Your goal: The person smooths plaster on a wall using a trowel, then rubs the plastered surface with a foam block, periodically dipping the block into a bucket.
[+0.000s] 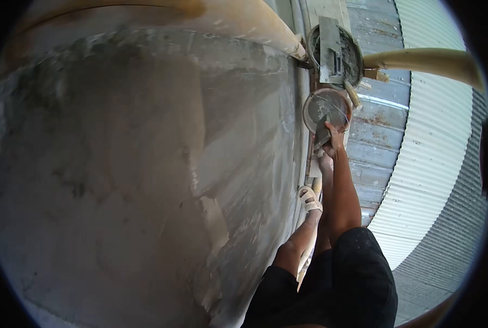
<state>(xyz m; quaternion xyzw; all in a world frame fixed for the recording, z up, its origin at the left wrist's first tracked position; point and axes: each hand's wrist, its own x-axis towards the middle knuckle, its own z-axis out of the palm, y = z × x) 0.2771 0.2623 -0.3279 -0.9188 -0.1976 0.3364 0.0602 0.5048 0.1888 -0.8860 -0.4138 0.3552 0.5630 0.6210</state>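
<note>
My right hand (pixel 335 138) is closed around a dark grey, flat tool (pixel 321 134), possibly a trowel. The tool's upper end reaches over the rim of a round bucket (pixel 308 116) with grey, watery contents. Just beyond stands a second bucket (pixel 358 54) containing wet grey mortar. A metal plastering trowel (pixel 327 52) with a dark handle lies across its top. Beside that bucket, a short wooden handle (pixel 353 95) sticks out. My left hand is not in view.
A grey plastered wall (pixel 244 136) fills the left side. Bamboo poles (pixel 430 60) cross at the top and right. My feet, one in a pale sandal (pixel 309 199), stand on a narrow ledge by the wall. Corrugated roofing (pixel 424 136) lies below on the right.
</note>
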